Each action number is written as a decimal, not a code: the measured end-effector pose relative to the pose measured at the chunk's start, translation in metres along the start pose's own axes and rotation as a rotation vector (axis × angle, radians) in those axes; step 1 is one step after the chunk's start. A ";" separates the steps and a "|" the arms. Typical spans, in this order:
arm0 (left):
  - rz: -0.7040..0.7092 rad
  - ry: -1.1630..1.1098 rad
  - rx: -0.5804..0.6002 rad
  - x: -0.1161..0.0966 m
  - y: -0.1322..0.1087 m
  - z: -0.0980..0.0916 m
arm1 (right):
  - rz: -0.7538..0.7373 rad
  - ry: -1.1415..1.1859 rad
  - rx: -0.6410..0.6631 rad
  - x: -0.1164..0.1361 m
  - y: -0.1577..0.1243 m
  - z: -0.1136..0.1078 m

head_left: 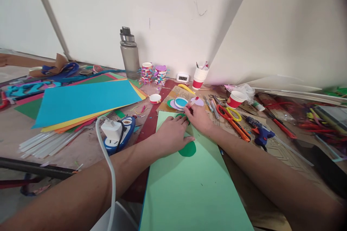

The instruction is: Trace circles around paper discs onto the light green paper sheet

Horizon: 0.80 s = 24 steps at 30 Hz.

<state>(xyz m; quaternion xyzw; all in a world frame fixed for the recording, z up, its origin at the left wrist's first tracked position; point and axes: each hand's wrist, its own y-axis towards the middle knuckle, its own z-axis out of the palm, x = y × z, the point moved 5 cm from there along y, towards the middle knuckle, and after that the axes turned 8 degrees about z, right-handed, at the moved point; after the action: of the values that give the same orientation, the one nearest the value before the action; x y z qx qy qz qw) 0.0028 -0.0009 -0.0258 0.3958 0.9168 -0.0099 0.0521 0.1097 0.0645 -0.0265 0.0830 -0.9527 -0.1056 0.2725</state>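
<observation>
Light-green sheet: the paper sheet (195,187) lies lengthwise in front of the person and carries the work.
Dark-green discs: both on the sheet; upper disc (181,116) half hidden by fingers, lower disc (188,149) partly under the left thumb.
Left hand: hand (173,133) spread nearly flat, palm down, thumb out; presses, grips nothing.
Right hand: hand (199,117) closed in a pinch on what looks like a red-ended pen (197,98), beside the left fingertips. Tip hidden; can't tell if it touches paper.
Pen work: reads as fine marking at the upper disc. Hold the disc down close to the edge, fingers clear of the pen's path, light strokes, turn paper rather than wrist.
Disc slip: thin paper would likely skid if the left hand lifts; press evenly.
Surface: cluttered (16,126). Blue sheet (86,103) tops a coloured stack at left; blue power strip (127,128) near it; orange-handled scissors (224,112) and glue gun (262,133) at right.
White cable: runs over the left forearm (111,173); snag risk.
Room: white wall (168,14) behind bottle (129,56), digital clock (182,77) and stacked paper cups (200,77).
</observation>
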 end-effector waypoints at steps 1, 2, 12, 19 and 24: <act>0.001 0.003 0.000 0.000 0.000 0.000 | 0.002 0.001 0.003 0.001 0.000 0.000; 0.003 0.005 -0.003 0.000 0.000 0.000 | 0.002 0.004 0.005 0.002 0.000 0.001; 0.024 0.019 -0.047 0.001 0.001 0.003 | -0.020 0.022 -0.053 0.002 0.001 -0.005; 0.031 0.036 -0.052 0.001 0.001 0.003 | -0.010 0.123 0.020 0.006 0.001 -0.001; 0.023 0.035 -0.043 0.001 0.001 0.003 | -0.018 0.144 0.068 0.011 0.002 0.004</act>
<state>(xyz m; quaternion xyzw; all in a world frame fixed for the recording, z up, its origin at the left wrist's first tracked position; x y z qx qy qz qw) 0.0029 -0.0001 -0.0292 0.4050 0.9131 0.0171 0.0446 0.0977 0.0647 -0.0237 0.1084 -0.9329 -0.0696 0.3363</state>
